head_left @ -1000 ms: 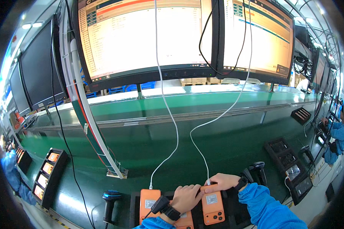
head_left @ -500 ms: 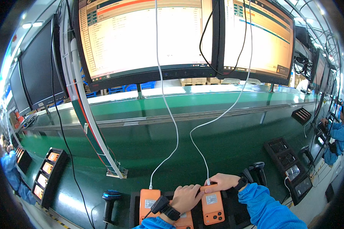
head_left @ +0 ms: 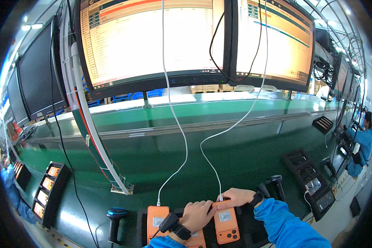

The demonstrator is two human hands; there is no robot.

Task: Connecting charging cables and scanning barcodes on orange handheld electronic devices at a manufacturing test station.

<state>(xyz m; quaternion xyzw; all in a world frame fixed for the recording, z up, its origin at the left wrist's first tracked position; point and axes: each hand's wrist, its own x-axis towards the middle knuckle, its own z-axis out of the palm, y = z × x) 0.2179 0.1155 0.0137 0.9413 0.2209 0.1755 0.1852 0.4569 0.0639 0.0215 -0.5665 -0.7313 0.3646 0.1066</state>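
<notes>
Two orange phones lie back-up in a black holder at the bottom edge. The left phone (head_left: 158, 218) has a white cable (head_left: 175, 124) plugged into its top. My right hand (head_left: 235, 197) grips the top end of the right phone (head_left: 226, 223), where a second white cable (head_left: 231, 126) enters. My left hand (head_left: 197, 215), with a black wrist strap, rests between the two phones, its fingertips touching the right phone's upper left corner.
Two lit monitors (head_left: 153, 39) hang above a green conveyor belt (head_left: 202, 120). A handheld scanner (head_left: 115, 221) stands left of the phones, another (head_left: 275, 184) to the right. Black trays (head_left: 49, 192) of orange phones lie at left; a person in blue (head_left: 359, 142) works at far right.
</notes>
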